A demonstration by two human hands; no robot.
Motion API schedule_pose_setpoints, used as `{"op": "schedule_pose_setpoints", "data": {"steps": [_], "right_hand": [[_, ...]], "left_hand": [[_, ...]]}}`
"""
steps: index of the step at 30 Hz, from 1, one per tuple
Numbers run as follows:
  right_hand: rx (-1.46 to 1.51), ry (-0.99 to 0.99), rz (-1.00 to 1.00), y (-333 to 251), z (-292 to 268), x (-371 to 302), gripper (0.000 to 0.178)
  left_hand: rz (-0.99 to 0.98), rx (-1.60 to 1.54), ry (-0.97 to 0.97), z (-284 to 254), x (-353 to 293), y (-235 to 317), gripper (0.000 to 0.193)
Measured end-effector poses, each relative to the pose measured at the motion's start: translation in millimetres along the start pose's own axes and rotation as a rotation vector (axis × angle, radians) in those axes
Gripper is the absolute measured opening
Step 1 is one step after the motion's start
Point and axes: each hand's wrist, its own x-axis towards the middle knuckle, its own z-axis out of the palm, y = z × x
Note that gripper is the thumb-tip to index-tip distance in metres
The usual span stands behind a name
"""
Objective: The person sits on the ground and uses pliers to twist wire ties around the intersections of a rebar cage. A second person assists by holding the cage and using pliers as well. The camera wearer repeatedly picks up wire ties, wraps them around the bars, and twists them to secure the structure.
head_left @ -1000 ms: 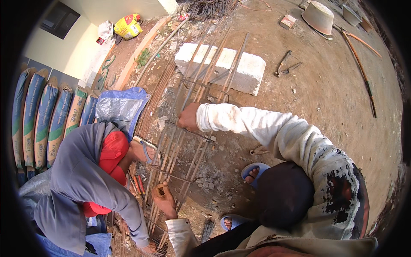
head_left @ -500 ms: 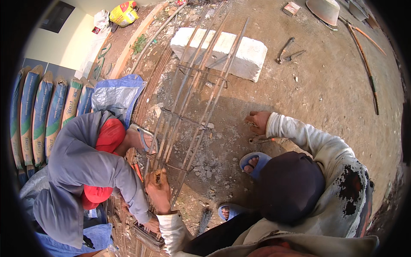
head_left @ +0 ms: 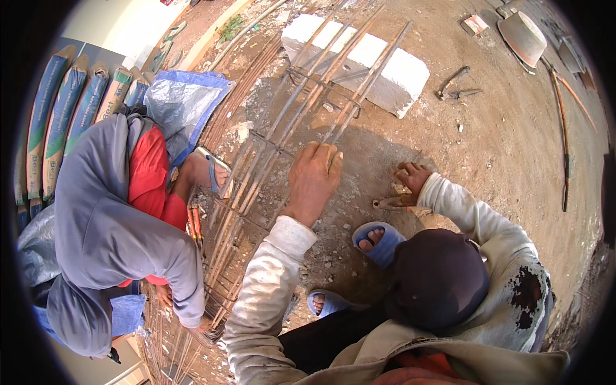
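A long cage of rusty steel rebar point(head_left: 260, 168) with cross ties runs from the near left to the far middle. My left hand point(head_left: 314, 179) is closed over its right-hand bar, knuckles up. To the right, my right hand point(head_left: 412, 179) hovers over the ground with curled fingers; what they hold, if anything, is hard to make out. Just below that hand is a brownish hand tool point(head_left: 393, 203) with a rounded end; whether I touch it cannot be seen. A co-worker in a grey hoodie point(head_left: 115, 218) bends over the cage's near end, one hand point(head_left: 205, 324) at the bars.
A white block point(head_left: 359, 67) lies under the cage's far part. Upright cement bags point(head_left: 64, 122) and a blue-silver tarp point(head_left: 183, 106) stand at left. Pincers point(head_left: 455, 85), a basin point(head_left: 521, 40) and a long rod point(head_left: 564, 147) are on the dirt at right. Orange-handled tools point(head_left: 194, 223) lie beside the co-worker.
My left hand has moved away from me along the cage, from its near part to its middle. My right hand has shifted a little right. The view has turned slightly.
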Motion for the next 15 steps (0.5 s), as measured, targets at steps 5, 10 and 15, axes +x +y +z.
{"op": "schedule_pose_setpoints", "data": {"steps": [5,10,15], "right_hand": [[-0.134,0.072,-0.019,9,74,-70,0.077],[0.039,-0.093,0.053,-8,31,-61,0.046],[1.103,-0.329,0.389,-12,-25,-65,0.038]], "left_hand": [[-0.027,0.247,0.151,49,15,12,0.029],[-0.127,0.303,0.2,61,15,16,0.027],[-0.139,0.287,0.165,67,23,18,0.022]]}}
